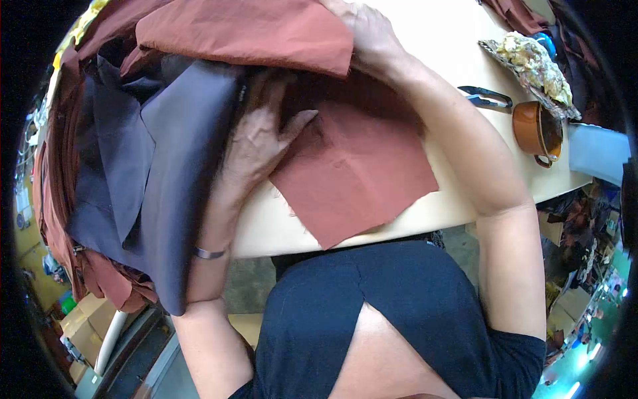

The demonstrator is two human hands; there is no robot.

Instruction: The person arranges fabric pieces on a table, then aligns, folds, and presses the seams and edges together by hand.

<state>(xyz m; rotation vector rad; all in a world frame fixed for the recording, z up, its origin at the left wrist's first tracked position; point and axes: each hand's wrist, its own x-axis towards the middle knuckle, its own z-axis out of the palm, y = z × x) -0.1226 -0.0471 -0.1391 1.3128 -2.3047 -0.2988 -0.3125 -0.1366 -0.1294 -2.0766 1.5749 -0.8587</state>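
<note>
A rust-red cloth piece [359,166] lies flat on the pale table, its frayed corner close to the front edge. My left hand [256,139] rests on it with thumb apart and fingers stretched out, the fingertips in shadow beneath raised fabric. Dark navy fabric [179,139] drapes beside and over my left forearm. At the top, my right hand [369,33] is closed at the edge of a folded rust-red fabric [246,33], holding it up; its fingertips are partly cut off by the frame.
Right of my right arm on the table [432,26] are black-handled thread snips [488,97], a brown cup [530,130] and a pale crumpled lump [531,63]. More rust fabric [50,173] is heaped at the left edge. Cardboard boxes [93,319] stand below left.
</note>
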